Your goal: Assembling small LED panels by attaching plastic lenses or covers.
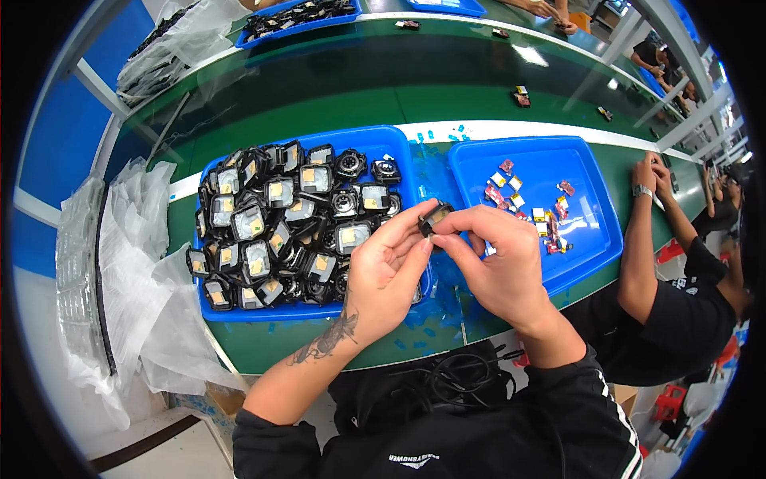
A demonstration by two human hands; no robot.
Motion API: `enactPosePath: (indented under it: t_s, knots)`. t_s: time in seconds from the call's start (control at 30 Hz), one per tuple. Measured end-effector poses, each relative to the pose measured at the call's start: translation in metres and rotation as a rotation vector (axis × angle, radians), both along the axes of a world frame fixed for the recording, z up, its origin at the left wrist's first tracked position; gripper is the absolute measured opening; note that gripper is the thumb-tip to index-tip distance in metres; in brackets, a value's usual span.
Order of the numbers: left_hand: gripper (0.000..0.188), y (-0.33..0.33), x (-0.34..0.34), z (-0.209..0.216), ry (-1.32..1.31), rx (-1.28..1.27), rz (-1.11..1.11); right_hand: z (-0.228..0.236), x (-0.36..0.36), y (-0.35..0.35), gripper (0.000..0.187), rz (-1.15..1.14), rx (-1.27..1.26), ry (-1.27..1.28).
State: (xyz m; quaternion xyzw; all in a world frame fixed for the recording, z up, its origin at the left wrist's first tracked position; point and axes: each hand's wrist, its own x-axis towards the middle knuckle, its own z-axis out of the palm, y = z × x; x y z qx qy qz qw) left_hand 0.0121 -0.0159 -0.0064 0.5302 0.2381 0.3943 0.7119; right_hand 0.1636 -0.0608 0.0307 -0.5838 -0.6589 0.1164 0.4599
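Between both hands is a black smartwatch case (436, 216), held above the gap between two blue trays. My left hand (388, 259) grips it from the left with its fingers curled round the edge. From the right, my right hand (501, 254) pinches at its near edge with thumb and forefinger. Anything small between those fingertips is hidden. The left blue tray (315, 314) is heaped with similar black watch cases (282, 191), many with pale backs and tan squares. Inside the right blue tray (586, 209) lie several small parts (550, 227) in red, yellow and white.
Blue film scraps (440, 299) litter the green bench round the trays. Crumpled clear plastic (152, 291) hangs at the left. Beyond a white rail runs a green conveyor belt (319, 96) carrying small parts. A co-worker's arms (643, 231) are at the right. Black cables (459, 379) lie below my forearms.
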Motion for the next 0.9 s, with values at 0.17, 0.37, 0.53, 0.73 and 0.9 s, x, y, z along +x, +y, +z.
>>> enactPosePath:
  t_s: [0.17, 0.37, 0.53, 0.73, 0.9]
  knots:
    - [0.043, 0.000, 0.000, 0.001, -0.005, -0.023, -0.012, 0.003, -0.001, -0.001, 0.011, -0.030, -0.064, 0.026]
    - [0.042, -0.001, 0.000, -0.002, -0.021, 0.015, -0.012, 0.004, -0.001, 0.001, 0.008, -0.030, -0.067, 0.065]
    - [0.043, -0.003, 0.000, 0.002, -0.010, 0.024, -0.030, 0.001, 0.008, 0.003, 0.008, 0.029, -0.004, 0.004]
    - [0.042, -0.004, -0.002, 0.002, 0.032, 0.085, -0.031, 0.004, 0.011, 0.000, 0.017, -0.003, -0.018, 0.014]
    - [0.040, -0.007, -0.003, 0.004, 0.044, 0.078, -0.038, 0.003, 0.017, 0.000, 0.031, 0.047, -0.083, 0.101]
